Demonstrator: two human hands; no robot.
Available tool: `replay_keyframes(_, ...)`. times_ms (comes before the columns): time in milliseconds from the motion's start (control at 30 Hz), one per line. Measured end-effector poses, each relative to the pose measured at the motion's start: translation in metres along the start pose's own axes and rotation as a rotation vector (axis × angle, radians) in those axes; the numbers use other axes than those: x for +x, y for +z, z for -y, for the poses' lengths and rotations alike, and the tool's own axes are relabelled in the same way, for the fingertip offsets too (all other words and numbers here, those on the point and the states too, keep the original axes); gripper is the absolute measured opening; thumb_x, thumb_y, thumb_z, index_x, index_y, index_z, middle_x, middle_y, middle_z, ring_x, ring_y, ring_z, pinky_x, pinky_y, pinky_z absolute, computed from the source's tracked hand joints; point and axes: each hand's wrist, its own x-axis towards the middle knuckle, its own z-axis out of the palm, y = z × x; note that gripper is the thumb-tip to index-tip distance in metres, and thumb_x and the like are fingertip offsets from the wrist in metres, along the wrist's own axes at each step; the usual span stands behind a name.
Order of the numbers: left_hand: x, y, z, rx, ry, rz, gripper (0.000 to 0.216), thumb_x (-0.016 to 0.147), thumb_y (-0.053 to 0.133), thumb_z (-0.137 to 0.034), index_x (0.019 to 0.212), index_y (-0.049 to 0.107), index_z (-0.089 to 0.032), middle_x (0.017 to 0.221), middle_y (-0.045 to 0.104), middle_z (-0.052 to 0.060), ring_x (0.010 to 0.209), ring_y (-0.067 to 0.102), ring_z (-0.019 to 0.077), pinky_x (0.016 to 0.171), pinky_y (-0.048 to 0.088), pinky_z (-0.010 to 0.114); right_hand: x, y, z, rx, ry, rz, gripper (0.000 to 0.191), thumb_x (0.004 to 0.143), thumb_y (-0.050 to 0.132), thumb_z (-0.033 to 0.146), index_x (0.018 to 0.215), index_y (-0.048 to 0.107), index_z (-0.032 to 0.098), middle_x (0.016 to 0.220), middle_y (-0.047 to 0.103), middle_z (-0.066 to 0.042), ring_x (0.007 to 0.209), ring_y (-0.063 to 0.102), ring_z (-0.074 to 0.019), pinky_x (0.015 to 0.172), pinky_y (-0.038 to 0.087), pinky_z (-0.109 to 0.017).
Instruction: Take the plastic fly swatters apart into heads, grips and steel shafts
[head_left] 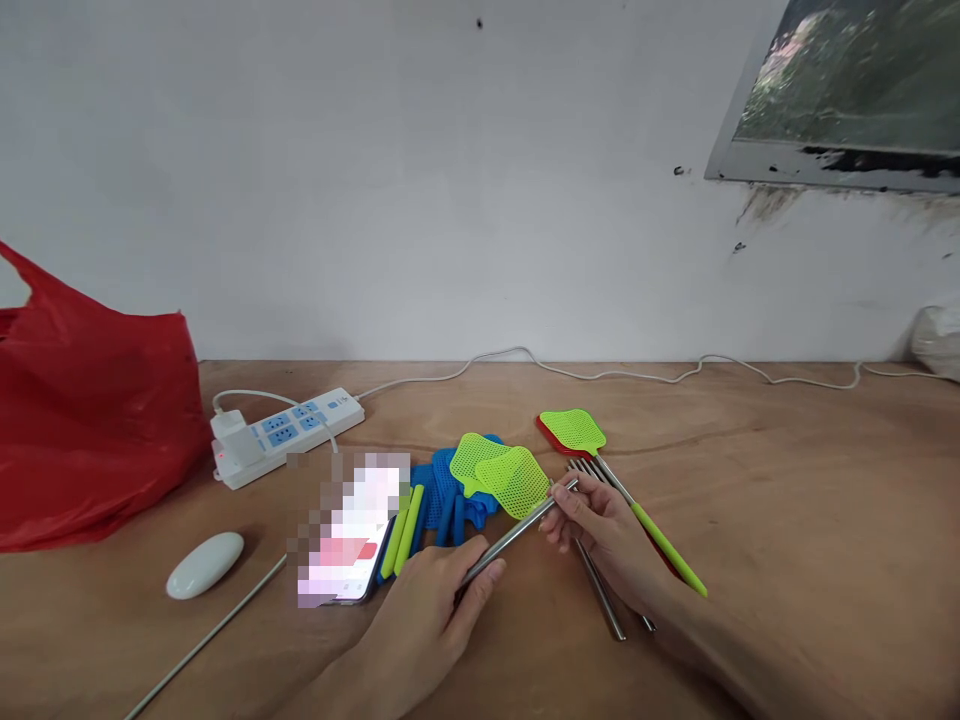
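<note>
A slim silver metal rod slants up to the right between my two hands. My left hand is closed around its lower end. With thumb and fingers my right hand pinches the upper end. Just left of that end lie green mesh fly swatter heads, partly over blue swatter heads. Green handle grips and blue grips rest nearby. Beyond my right hand, a green swatter lies on a red one. More metal rods lie beneath my right hand, beside fork-like metal prongs.
A phone with a lit, blurred screen lies left of the swatter parts. Farther left are a white power strip, a white oval object and a red plastic bag. A white cable runs along the wall.
</note>
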Motion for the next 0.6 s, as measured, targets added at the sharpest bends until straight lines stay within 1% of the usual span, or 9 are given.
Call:
replay_keyframes(67, 0.0, 0.001, 0.0, 0.011, 0.001, 0.023, 0.04, 0.104, 0.028, -0.043, 0.073, 0.04, -0.022, 0.069, 0.056, 0.001, 0.064, 0.054, 0.0197, 0.06, 0.029, 0.031, -0.001, 0.0, 0.002, 0.013, 0.016, -0.029, 0.039, 0.072, 0.086, 0.049, 0.078, 0.064, 0.018, 0.065, 0.067, 0.0, 0.055, 0.059, -0.0111, 0.049, 0.047, -0.021)
replay_keyframes(167, -0.001, 0.0, -0.001, 0.035, 0.002, 0.037, 0.041, 0.105, 0.024, -0.043, 0.073, 0.039, -0.022, 0.068, 0.055, 0.001, 0.063, 0.054, 0.0201, 0.06, 0.028, 0.032, -0.002, 0.003, 0.006, 0.013, -0.012, -0.063, 0.04, 0.068, 0.088, 0.05, 0.076, 0.065, 0.018, 0.063, 0.063, 0.002, 0.051, 0.052, -0.0091, 0.046, 0.044, -0.02)
replay_keyframes(367, -0.001, -0.004, -0.007, -0.002, 0.007, 0.057, 0.044, 0.105, 0.02, -0.046, 0.071, 0.035, -0.023, 0.065, 0.049, -0.001, 0.062, 0.051, 0.019, 0.06, 0.027, 0.032, -0.004, 0.005, 0.009, -0.001, -0.102, -0.089, 0.039, 0.07, 0.086, 0.052, 0.074, 0.062, 0.02, 0.06, 0.055, 0.004, 0.048, 0.048, -0.0091, 0.043, 0.044, -0.022)
replay_keyframes(500, -0.001, -0.004, -0.006, -0.003, 0.007, 0.049, 0.045, 0.105, 0.019, -0.047, 0.069, 0.034, -0.023, 0.065, 0.049, 0.0, 0.063, 0.05, 0.0191, 0.06, 0.027, 0.032, 0.0, -0.001, 0.007, 0.016, -0.13, -0.108, 0.037, 0.071, 0.086, 0.05, 0.075, 0.063, 0.021, 0.06, 0.053, 0.005, 0.049, 0.048, -0.0096, 0.045, 0.047, -0.022)
replay_keyframes(600, -0.003, -0.003, -0.004, -0.016, 0.006, 0.038, 0.047, 0.105, 0.019, -0.048, 0.069, 0.034, -0.022, 0.064, 0.05, 0.0, 0.062, 0.051, 0.0188, 0.06, 0.027, 0.032, 0.004, -0.008, 0.007, 0.029, -0.138, -0.129, 0.034, 0.071, 0.086, 0.047, 0.075, 0.066, 0.02, 0.063, 0.054, 0.004, 0.052, 0.049, -0.0096, 0.046, 0.048, -0.021)
